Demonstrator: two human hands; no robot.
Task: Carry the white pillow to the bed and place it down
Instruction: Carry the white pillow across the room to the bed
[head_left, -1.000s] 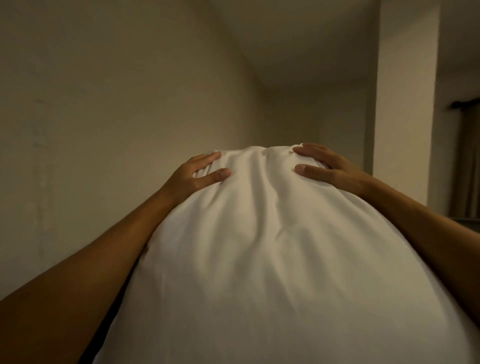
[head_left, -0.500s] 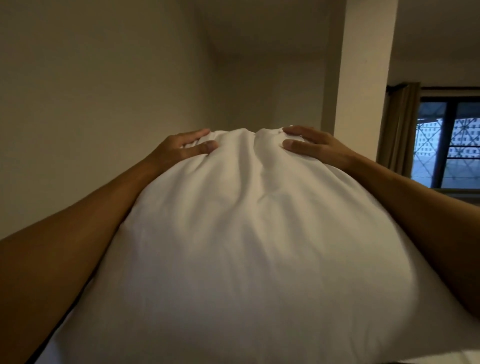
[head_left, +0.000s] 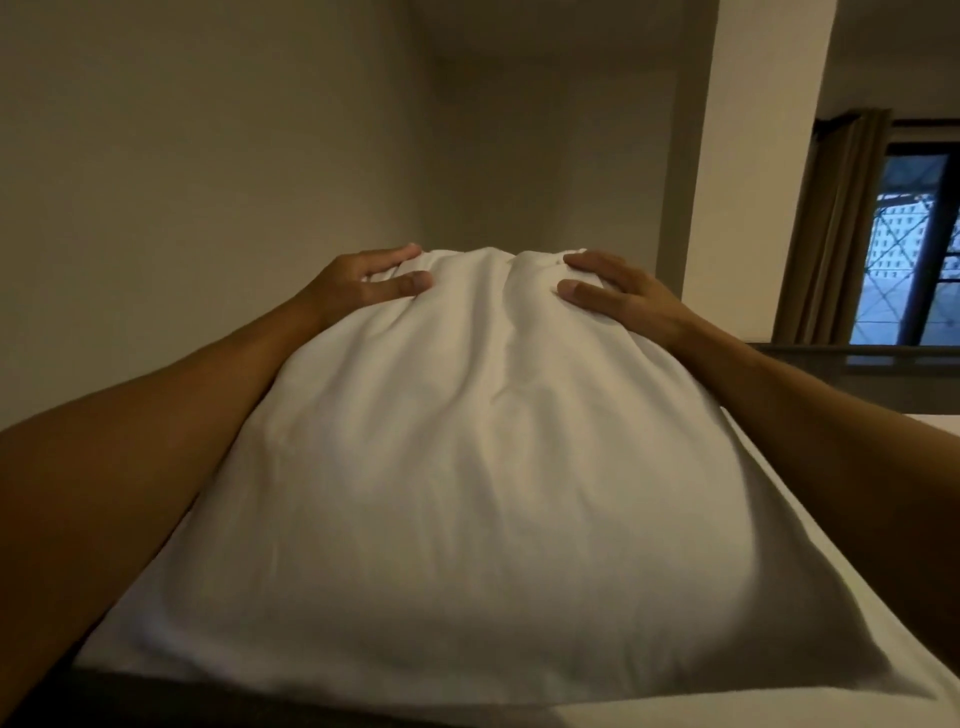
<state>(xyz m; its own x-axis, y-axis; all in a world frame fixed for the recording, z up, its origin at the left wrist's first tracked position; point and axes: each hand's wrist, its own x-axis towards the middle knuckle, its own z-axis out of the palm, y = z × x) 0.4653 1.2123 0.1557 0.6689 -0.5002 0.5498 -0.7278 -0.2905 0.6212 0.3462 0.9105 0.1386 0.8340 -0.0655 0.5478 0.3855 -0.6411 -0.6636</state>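
The white pillow (head_left: 483, 467) fills the middle and lower part of the head view, held out in front of me at chest height. My left hand (head_left: 363, 283) grips its far top edge on the left, fingers curled over the fabric. On the right of that same edge, my right hand (head_left: 618, 293) grips it too. A strip of white bed (head_left: 810, 706) shows under the pillow's lower right corner. I cannot tell whether the pillow touches the bed.
A plain wall (head_left: 182, 182) stands close on the left and ahead. A white pillar (head_left: 753, 156) rises at right, with a curtain (head_left: 831, 234) and a dark window (head_left: 914, 249) beyond it. A dark ledge (head_left: 857, 374) runs below the window.
The view has swung right and down, bringing the window and the white bed edge into sight. The pillow sits lower in the frame. Both hands keep the same grip.
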